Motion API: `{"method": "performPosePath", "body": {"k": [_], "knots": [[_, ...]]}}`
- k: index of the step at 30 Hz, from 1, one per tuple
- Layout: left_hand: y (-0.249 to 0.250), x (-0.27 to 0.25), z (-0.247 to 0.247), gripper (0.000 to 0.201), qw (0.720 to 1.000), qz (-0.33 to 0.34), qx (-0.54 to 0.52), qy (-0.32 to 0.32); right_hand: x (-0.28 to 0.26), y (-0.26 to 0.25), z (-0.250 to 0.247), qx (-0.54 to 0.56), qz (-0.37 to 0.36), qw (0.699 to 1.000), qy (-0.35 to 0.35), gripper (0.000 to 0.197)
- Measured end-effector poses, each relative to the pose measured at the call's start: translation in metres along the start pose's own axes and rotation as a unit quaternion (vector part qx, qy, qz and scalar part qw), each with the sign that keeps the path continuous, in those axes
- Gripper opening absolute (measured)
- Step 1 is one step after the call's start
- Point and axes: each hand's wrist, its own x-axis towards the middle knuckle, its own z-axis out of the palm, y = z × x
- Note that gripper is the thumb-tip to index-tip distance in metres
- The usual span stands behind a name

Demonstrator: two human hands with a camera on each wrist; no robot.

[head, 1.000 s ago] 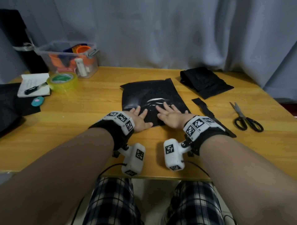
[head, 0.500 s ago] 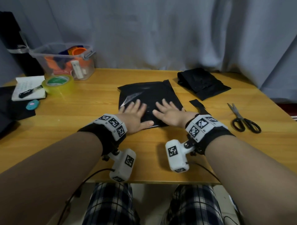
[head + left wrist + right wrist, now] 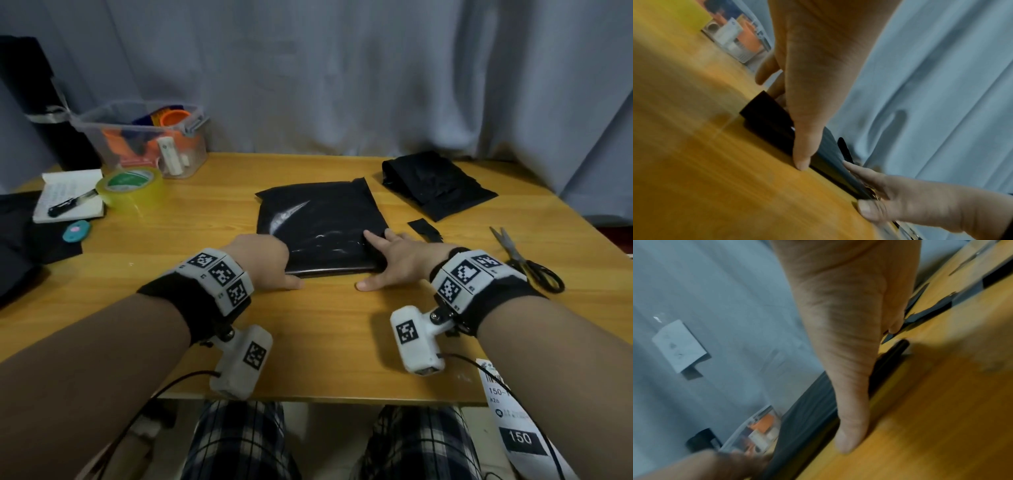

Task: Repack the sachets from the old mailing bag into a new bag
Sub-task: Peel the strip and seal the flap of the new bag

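Note:
A filled black mailing bag (image 3: 322, 226) lies flat in the middle of the wooden table (image 3: 325, 342). My left hand (image 3: 263, 263) is at its near left corner, thumb tip on the table by the near edge and fingers down against the left side. At the near right corner is my right hand (image 3: 394, 260), with its index finger laid on top of the bag and its thumb flat on the table. A folded black bag (image 3: 435, 185) lies at the back right. No sachets show. The left wrist view shows the bag's edge (image 3: 766, 116) under my thumb.
Scissors (image 3: 527, 260) and a cut black strip (image 3: 424, 230) lie right of the bag. At the back left stand a clear box (image 3: 144, 140), a tape roll (image 3: 130, 185) and a notebook with a pen (image 3: 68, 198). A printed label (image 3: 507, 411) hangs off the near right edge.
Both hands slid off the top of the bag, outward and back, to its near corners. The left hand's fingers, spread on the bag before, now point down at its left side.

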Motion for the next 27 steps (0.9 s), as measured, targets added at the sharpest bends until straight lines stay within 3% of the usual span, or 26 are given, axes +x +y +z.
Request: {"method": "performPosePath", "body": {"k": [3, 6, 8, 10, 12, 14, 17, 21, 23, 24, 27], "knots": [[-0.005, -0.001, -0.007, 0.027, 0.996, 0.042, 0.038, 0.074, -0.004, -0.009, -0.002, -0.018, -0.038, 0.998, 0.038, 0.094], [-0.016, -0.006, -0.020, 0.018, 0.991, 0.043, -0.015, 0.126, -0.006, -0.011, -0.004, -0.001, -0.041, 0.998, 0.046, 0.079], [-0.031, -0.011, -0.031, 0.020, 0.970, 0.033, -0.116, 0.213, -0.010, -0.004, -0.009, -0.008, -0.035, 0.990, 0.139, 0.047], [-0.046, -0.019, -0.042, 0.021, 0.926, 0.023, -0.206, 0.315, -0.019, 0.006, -0.019, 0.070, -0.031, 0.964, 0.254, 0.026], [-0.057, -0.028, -0.053, 0.021, 0.869, 0.011, -0.276, 0.411, -0.031, 0.016, -0.035, 0.209, -0.059, 0.907, 0.362, 0.023], [-0.066, -0.036, -0.066, 0.022, 0.808, -0.002, -0.333, 0.486, -0.048, 0.018, -0.056, 0.329, -0.103, 0.826, 0.447, 0.018], [-0.072, -0.047, -0.087, 0.023, 0.723, -0.014, -0.391, 0.570, -0.072, 0.015, -0.085, 0.453, -0.155, 0.724, 0.496, 0.011], [-0.075, -0.051, -0.110, 0.027, 0.651, -0.017, -0.454, 0.609, -0.084, 0.010, -0.108, 0.504, -0.190, 0.669, 0.512, 0.019], [-0.080, -0.042, -0.114, 0.034, 0.658, -0.038, -0.466, 0.590, -0.072, 0.012, -0.111, 0.515, -0.175, 0.666, 0.511, 0.028], [-0.083, -0.033, -0.111, 0.037, 0.680, -0.057, -0.464, 0.565, -0.062, 0.013, -0.110, 0.507, -0.156, 0.680, 0.506, 0.031], [-0.082, -0.002, -0.086, 0.045, 0.789, -0.129, -0.419, 0.430, -0.024, 0.019, -0.091, 0.410, -0.071, 0.789, 0.452, 0.046]]}}
